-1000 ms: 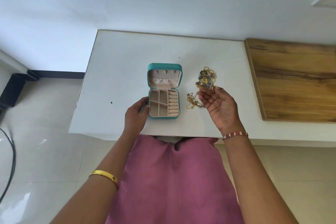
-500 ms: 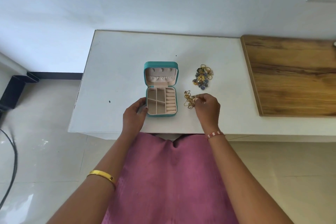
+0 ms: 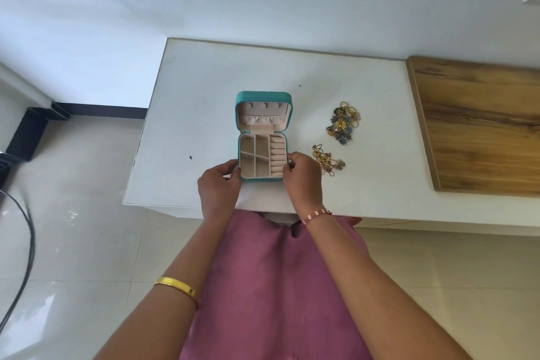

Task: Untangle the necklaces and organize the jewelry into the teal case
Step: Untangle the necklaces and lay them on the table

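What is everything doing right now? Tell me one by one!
Teal case: lid open, compartments bare.
Left hand: holds the case's left side.
Right hand: holds the case's right side.
Gold chains: tangled, lying on the table.
Flower jewelry pile: heaped on the table, outside the case.

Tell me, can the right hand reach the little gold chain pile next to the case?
Probably yes. The right hand holds the teal case's right edge, and the gold chain pile lies just beside it on the table with nothing between them.
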Demonstrator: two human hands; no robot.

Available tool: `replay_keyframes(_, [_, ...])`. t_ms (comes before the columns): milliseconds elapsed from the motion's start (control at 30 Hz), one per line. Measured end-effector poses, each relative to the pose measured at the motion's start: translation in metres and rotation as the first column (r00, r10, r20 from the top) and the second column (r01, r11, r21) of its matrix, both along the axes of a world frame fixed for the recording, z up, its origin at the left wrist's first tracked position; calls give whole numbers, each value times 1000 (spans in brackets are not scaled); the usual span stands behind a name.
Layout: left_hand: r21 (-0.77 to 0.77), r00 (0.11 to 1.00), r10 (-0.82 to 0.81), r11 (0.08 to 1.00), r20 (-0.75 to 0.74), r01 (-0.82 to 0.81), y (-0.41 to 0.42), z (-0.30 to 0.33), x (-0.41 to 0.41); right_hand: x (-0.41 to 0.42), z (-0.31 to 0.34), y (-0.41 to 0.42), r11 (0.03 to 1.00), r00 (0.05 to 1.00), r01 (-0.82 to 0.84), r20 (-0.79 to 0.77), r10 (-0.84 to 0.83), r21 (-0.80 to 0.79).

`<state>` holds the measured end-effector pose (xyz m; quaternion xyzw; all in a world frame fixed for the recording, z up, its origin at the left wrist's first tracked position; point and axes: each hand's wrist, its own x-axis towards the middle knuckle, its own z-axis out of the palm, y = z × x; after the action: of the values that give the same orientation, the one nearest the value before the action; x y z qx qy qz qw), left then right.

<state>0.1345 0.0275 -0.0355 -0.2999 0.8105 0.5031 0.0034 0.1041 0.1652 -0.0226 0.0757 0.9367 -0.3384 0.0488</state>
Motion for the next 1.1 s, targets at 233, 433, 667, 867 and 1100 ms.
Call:
replay_keyframes(233, [-29, 998, 57, 998, -24, -58, -42, 4, -13, -11, -2, -49, 995, 994, -103, -20, 103, 10])
replay_keyframes(433, [-50, 993, 113, 992, -23, -114, -80, 5, -18, -18, 1, -88, 986, 986, -166, -18, 166, 11])
replay_keyframes(667, [-83, 996, 79, 993, -31, -82, -87, 5, -13, -20, 1, -87, 985, 989, -139, 36, 143, -102])
replay_keyframes(867, [-175, 973, 138, 970, -185, -171, -58, 33, 3, -9, 12, -53, 958, 996, -42, 69, 64, -283])
replay_keyframes(1100, [-35, 976, 0, 999, -216, -8, 22, 42, 6, 7, 16, 24, 897, 982, 187, 56, -180, -401])
